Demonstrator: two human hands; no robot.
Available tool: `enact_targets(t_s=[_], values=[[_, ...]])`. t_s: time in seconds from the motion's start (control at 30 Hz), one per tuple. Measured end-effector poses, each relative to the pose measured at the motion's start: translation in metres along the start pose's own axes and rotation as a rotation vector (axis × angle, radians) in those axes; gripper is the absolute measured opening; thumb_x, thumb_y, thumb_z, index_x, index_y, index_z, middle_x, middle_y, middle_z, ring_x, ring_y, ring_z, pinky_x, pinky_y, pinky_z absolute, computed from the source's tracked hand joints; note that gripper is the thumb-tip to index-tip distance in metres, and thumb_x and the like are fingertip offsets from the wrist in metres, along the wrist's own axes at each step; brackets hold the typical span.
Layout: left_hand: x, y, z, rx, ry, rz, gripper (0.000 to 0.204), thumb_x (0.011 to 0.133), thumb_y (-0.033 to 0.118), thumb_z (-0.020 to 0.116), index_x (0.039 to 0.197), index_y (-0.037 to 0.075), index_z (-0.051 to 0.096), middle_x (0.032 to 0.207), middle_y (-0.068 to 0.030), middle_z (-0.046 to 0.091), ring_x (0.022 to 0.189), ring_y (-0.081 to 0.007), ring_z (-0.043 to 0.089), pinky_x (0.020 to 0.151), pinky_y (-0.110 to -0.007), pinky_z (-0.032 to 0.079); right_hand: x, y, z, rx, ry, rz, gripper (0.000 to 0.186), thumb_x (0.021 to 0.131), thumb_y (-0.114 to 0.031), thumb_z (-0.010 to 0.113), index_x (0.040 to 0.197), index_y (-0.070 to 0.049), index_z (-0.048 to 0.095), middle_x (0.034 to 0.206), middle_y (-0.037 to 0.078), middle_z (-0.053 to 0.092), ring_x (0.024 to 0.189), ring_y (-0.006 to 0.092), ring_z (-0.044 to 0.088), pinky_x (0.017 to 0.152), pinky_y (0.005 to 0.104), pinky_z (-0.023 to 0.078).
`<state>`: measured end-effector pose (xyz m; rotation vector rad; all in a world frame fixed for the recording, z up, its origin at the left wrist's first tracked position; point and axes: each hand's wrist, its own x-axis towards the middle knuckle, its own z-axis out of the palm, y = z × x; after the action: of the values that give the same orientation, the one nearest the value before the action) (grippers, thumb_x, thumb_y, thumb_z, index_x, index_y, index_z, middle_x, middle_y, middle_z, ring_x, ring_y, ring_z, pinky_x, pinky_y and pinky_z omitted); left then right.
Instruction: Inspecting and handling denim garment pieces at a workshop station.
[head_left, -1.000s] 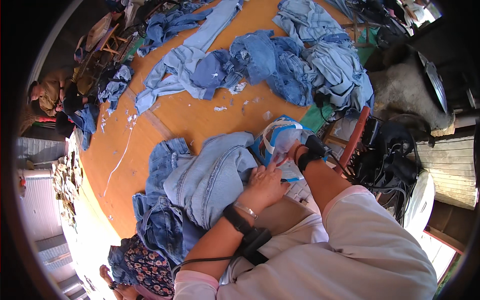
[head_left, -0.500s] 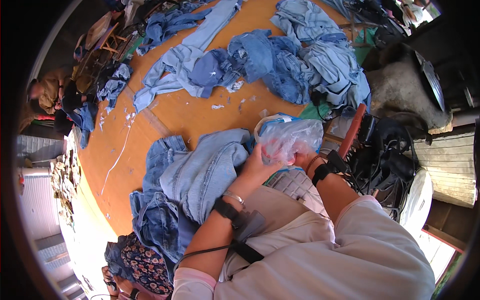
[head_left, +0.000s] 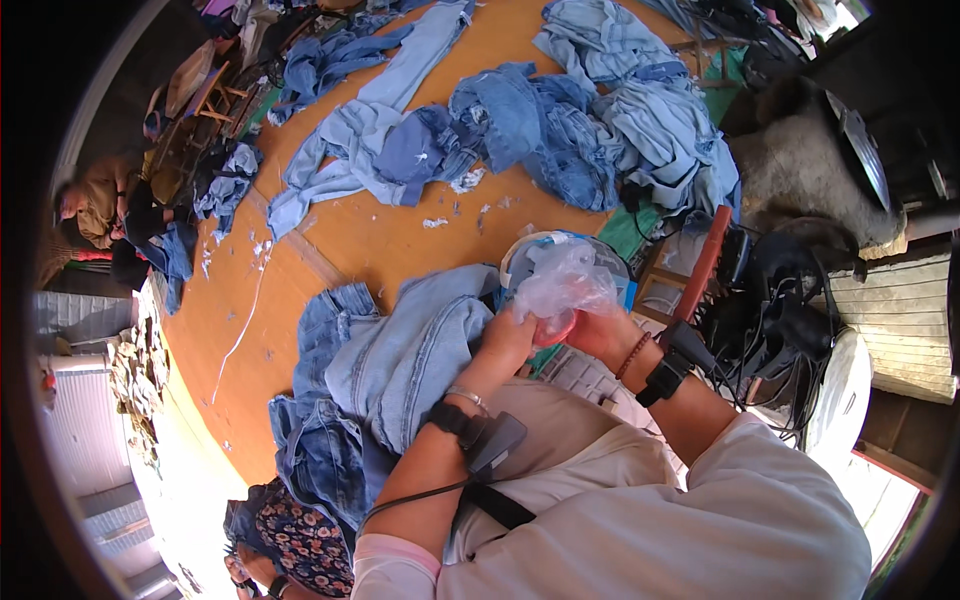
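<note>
Both of my hands are on a clear plastic bag (head_left: 566,278), crumpled and pulled upward. My left hand (head_left: 508,338) grips its near left side, and my right hand (head_left: 598,332) grips its right side. Something red or pink shows low in the bag between my hands; its kind I cannot make out. Just beyond stands a round tub with a blue and white rim (head_left: 612,262), partly covered by the bag. Light blue jeans (head_left: 405,345) lie against my left forearm, on top of darker jeans (head_left: 325,445).
An orange-brown tabletop (head_left: 370,245) carries piles of denim (head_left: 540,120) and white scraps of thread (head_left: 435,222). To the right are a red bar (head_left: 704,262) and black cables (head_left: 785,300). One person (head_left: 95,210) sits far left; another in floral cloth (head_left: 300,535) is close at lower left.
The bag is more bunched up, and more of the tub's rim shows behind it. My right hand has shifted left and down, nearer to my left hand.
</note>
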<state>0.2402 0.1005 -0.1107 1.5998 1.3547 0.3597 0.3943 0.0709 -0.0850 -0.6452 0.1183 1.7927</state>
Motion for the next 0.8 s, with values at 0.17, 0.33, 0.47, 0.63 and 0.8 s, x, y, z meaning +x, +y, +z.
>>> enact_targets(t_s=[0.17, 0.33, 0.47, 0.63, 0.8], values=[[-0.006, 0.032, -0.024, -0.431, -0.288, -0.385, 0.026, 0.091, 0.026, 0.049, 0.102, 0.005, 0.059, 0.077, -0.0021, 0.059, 0.054, -0.0091, 0.048, 0.043, -0.026, 0.035, -0.017, -0.014, 0.017, -0.150, 0.109, 0.072, 0.034, 0.091, -0.031, 0.048, 0.108, -0.003, 0.055, 0.107, 0.011, 0.062, 0.091, 0.0268, 0.062, 0.075, 0.0411, 0.053], [-0.011, 0.020, -0.037, -0.861, -0.307, -0.450, 0.031, 0.094, 0.033, 0.045, 0.108, 0.007, 0.055, 0.086, -0.0020, 0.059, 0.067, -0.0105, 0.052, 0.053, -0.023, 0.043, -0.018, -0.016, 0.002, -0.139, 0.056, 0.203, 0.032, 0.090, -0.033, 0.050, 0.106, -0.006, 0.055, 0.098, 0.009, 0.064, 0.079, 0.0233, 0.065, 0.063, 0.0380, 0.054], [-0.015, 0.053, -0.044, -0.941, -0.188, -0.538, 0.031, 0.094, 0.033, 0.047, 0.113, 0.009, 0.054, 0.100, -0.0046, 0.062, 0.085, -0.0127, 0.059, 0.063, -0.025, 0.046, -0.027, -0.013, 0.025, -0.212, 0.085, 0.095, 0.030, 0.090, -0.035, 0.051, 0.106, -0.009, 0.054, 0.092, 0.007, 0.064, 0.078, 0.0180, 0.063, 0.061, 0.0342, 0.052], [-0.020, 0.054, -0.047, -1.168, -0.248, -0.412, 0.032, 0.092, 0.027, 0.051, 0.118, 0.007, 0.053, 0.109, -0.0068, 0.061, 0.091, -0.0174, 0.059, 0.073, -0.031, 0.049, -0.039, -0.010, 0.048, -0.347, 0.028, 0.030, 0.030, 0.090, -0.035, 0.053, 0.107, -0.011, 0.056, 0.091, 0.005, 0.063, 0.080, 0.0156, 0.062, 0.063, 0.0322, 0.051], [-0.011, 0.036, -0.048, -1.301, -0.381, -0.296, 0.035, 0.091, 0.022, 0.053, 0.121, 0.005, 0.051, 0.113, -0.0071, 0.059, 0.101, -0.0187, 0.057, 0.084, -0.033, 0.048, -0.048, -0.013, 0.065, -0.489, 0.007, -0.006, 0.028, 0.092, -0.035, 0.051, 0.103, -0.009, 0.056, 0.091, 0.005, 0.064, 0.077, 0.0136, 0.063, 0.061, 0.0285, 0.050]])
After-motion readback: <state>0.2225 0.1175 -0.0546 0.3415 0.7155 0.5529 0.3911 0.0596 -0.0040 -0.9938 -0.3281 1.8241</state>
